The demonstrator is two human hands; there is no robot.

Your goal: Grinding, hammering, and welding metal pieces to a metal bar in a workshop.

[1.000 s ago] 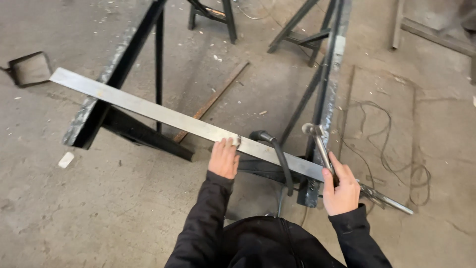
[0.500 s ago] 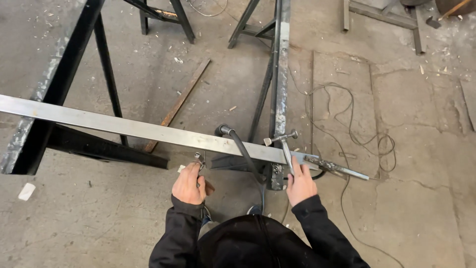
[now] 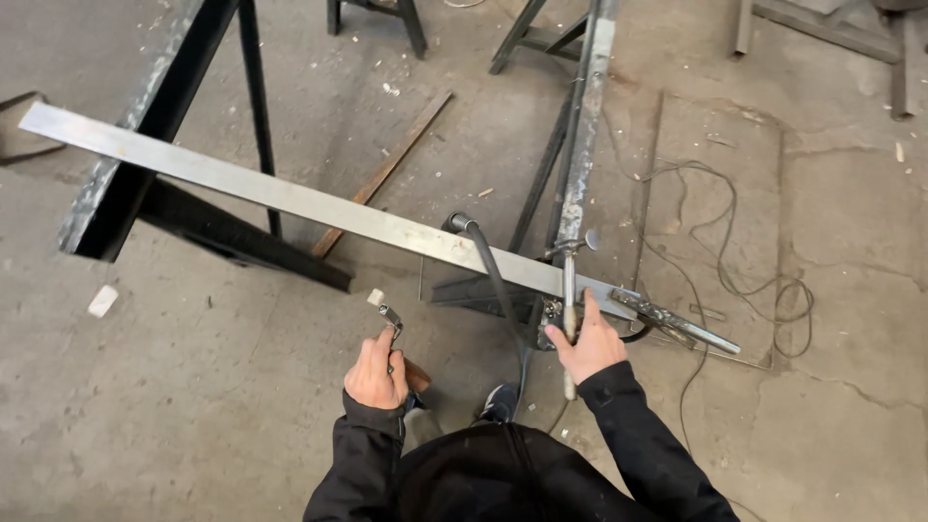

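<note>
The concrete floor point(image 3: 174, 425) was grey, stained and cracked, and filled the whole view; a squarish patch of it at right was marked off by straight joints. Two dark steel trestles stood on it: the left trestle point(image 3: 145, 145) ran from the top edge down to the left, and the right trestle point(image 3: 580, 145) ran almost straight down from the top edge; further dark stands showed along the top edge.

A long flat steel bar point(image 3: 290, 198), pale grey and bare of any label, lay across both trestles, its left end overhanging the left trestle and its right end resting on the right trestle near the person. A rusty brown strip point(image 3: 382, 174) lay on the floor beneath the bar, between the trestles; a thin dark cable point(image 3: 744, 280) looped over the floor at right; a black hose point(image 3: 493, 280) curved down from behind the bar toward the person.

A locking clamp point(image 3: 677, 324) sat at the bar's right end, its handle pointing right. The right hand point(image 3: 587, 346) was closed around the upright handle of a screw clamp point(image 3: 568, 290) where bar met trestle. The left hand point(image 3: 377, 372) hung below the bar, well apart from it, fist closed on a small metal tool point(image 3: 390, 317) with a bent tip; its kind could not be told. A small white scrap point(image 3: 102, 301) lay on the floor at left.
</note>
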